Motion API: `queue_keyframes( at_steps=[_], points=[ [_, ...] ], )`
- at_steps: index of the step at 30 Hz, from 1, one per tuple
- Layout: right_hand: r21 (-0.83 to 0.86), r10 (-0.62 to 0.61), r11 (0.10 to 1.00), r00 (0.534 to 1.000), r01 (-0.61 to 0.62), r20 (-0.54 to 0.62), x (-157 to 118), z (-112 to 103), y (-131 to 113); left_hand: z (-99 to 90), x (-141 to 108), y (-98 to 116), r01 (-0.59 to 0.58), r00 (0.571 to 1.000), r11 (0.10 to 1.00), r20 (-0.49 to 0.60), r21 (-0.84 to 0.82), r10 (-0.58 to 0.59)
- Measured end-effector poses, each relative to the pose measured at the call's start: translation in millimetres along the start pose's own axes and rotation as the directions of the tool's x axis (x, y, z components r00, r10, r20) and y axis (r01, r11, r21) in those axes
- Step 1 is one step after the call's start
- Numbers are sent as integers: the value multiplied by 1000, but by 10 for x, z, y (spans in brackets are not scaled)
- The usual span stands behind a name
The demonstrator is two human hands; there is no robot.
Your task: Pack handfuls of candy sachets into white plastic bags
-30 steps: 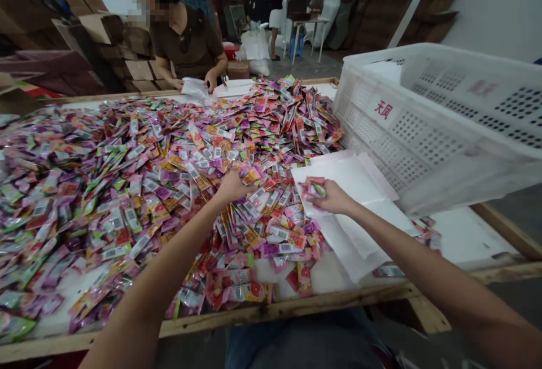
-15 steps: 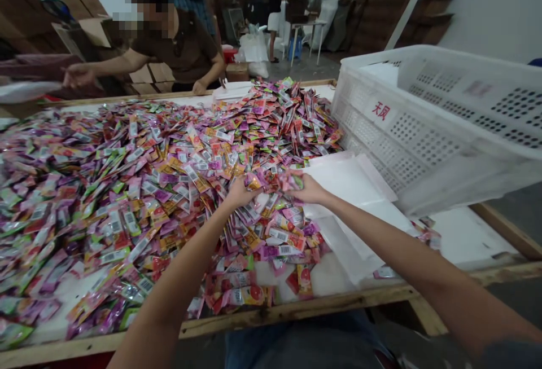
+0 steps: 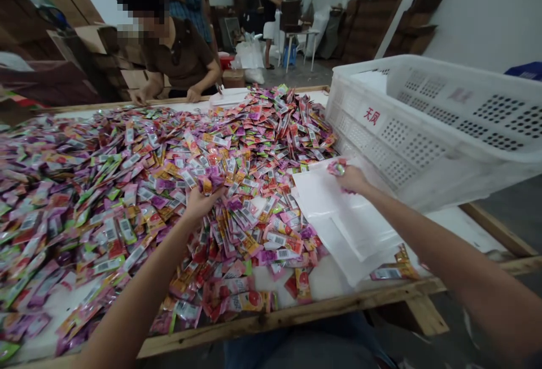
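Colourful small packets [image 3: 148, 188] lie in a wide heap over the left and middle of the white table. My left hand [image 3: 201, 202] is at the middle of the heap, its fingers closed round a few packets in purple and orange wrappers. Over a stack of white plastic bags [image 3: 351, 233], my right hand [image 3: 350, 179] grips pink and green packets that stick out past its fingertips. The bags lie flat, right of the heap, with a few loose packets [image 3: 392, 270] by their lower right edge.
A white perforated crate [image 3: 406, 149] stands on the right of the table. The wooden table edge [image 3: 296, 311] runs in front of me. Across the table a person [image 3: 186, 58] rests both hands near the far edge. Other people and cardboard boxes are farther back.
My hands have moved apart, the left one leftward over the heap and the right one rightward over the bags. The person opposite has drawn an outstretched arm in.
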State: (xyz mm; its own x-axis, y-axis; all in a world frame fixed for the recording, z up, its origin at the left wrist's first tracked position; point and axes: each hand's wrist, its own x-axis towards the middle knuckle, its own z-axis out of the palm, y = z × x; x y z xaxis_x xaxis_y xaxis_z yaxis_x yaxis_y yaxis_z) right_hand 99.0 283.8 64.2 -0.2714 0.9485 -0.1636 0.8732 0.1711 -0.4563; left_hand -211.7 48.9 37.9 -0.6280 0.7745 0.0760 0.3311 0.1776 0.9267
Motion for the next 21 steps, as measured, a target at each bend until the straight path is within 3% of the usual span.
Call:
queue_keyframes(
  at_steps=[2,5,6,8,10,12,15,18,21],
  points=[
    [-5,-28,1000,994,28,-103,24,-103,-48,-126,15,5,-26,999,997,31,73,24],
    [42,-227,971,960,237,-167,-39,-54,-236,-182,53,109,-92,994,963,73,253,76],
    [58,-332,938,932,343,-145,-62,4,-307,-170,64,153,-119,991,945,92,306,95],
    [79,-549,830,834,552,-57,-66,125,-435,-126,75,226,-182,979,901,156,393,129],
    [72,-677,735,736,675,2,16,190,-542,-83,78,257,-252,956,855,253,452,148],
    [41,-699,713,714,700,-46,178,167,-643,-47,88,248,-327,919,811,362,484,155],
    [-56,-657,752,739,657,-150,469,48,-804,34,132,220,-408,871,709,478,575,113],
    [-168,-692,713,721,680,-21,669,16,-961,189,198,240,-461,841,541,541,703,13],
    [-265,-710,639,687,722,157,767,140,-1092,376,254,268,-501,816,435,576,748,-52]
  ],
)
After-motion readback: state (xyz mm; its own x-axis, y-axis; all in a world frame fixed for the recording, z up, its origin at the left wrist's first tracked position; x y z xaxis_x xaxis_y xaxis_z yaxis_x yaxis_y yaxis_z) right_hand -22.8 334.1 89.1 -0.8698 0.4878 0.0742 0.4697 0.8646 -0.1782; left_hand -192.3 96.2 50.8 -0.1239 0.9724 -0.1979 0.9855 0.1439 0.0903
